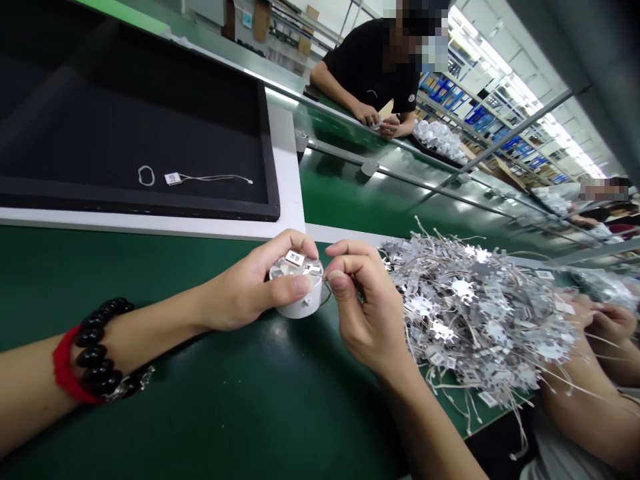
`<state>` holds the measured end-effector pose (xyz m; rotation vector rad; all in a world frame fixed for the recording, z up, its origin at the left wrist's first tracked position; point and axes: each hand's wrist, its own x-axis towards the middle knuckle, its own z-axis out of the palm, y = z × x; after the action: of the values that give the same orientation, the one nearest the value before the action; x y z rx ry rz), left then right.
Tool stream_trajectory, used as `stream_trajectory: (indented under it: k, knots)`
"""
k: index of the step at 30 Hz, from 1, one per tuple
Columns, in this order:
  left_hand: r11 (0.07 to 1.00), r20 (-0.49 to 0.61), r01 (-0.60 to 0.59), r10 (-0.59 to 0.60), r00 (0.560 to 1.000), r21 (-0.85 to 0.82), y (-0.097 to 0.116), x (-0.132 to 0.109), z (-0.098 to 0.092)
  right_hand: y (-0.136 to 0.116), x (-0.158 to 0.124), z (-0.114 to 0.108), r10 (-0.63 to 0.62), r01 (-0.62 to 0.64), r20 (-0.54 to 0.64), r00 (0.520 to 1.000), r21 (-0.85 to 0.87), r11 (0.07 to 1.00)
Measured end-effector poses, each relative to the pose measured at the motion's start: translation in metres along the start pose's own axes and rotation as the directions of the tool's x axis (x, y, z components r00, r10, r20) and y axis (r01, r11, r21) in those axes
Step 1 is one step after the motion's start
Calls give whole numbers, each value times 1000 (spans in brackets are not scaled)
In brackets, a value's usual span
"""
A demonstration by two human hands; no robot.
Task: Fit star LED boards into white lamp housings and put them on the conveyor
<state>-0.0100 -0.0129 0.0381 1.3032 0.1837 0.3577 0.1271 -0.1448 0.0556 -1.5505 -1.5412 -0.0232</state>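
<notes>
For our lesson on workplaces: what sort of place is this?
Probably a factory assembly floor: a heap of wired metal parts on a green workbench, a co-worker handling something opposite, and shelving behind.

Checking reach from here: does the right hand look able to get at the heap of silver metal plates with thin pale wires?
Probably yes: the right hand sits just beside the heap, with nothing visible between them, though its fingertips are at the white cylindrical housing.
</notes>
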Motion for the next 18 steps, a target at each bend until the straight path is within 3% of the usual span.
stream_trajectory:
  k: [4, 9, 18]
  knots:
    - [1000, 20, -9, 10, 1000, -17, -2, 0, -1, -3, 0, -4, -22, 25, 37, 999, -81, 996]
    - [999, 19, -32, 32, 999, 22, -4, 1, -5, -13, 0, -4, 66, -58, 47, 997, -166, 984]
    - [996, 13, 23, -22, 1000, -82, 0, 2, -3, -24, 0, -8, 135, -125, 65, 989, -140, 982]
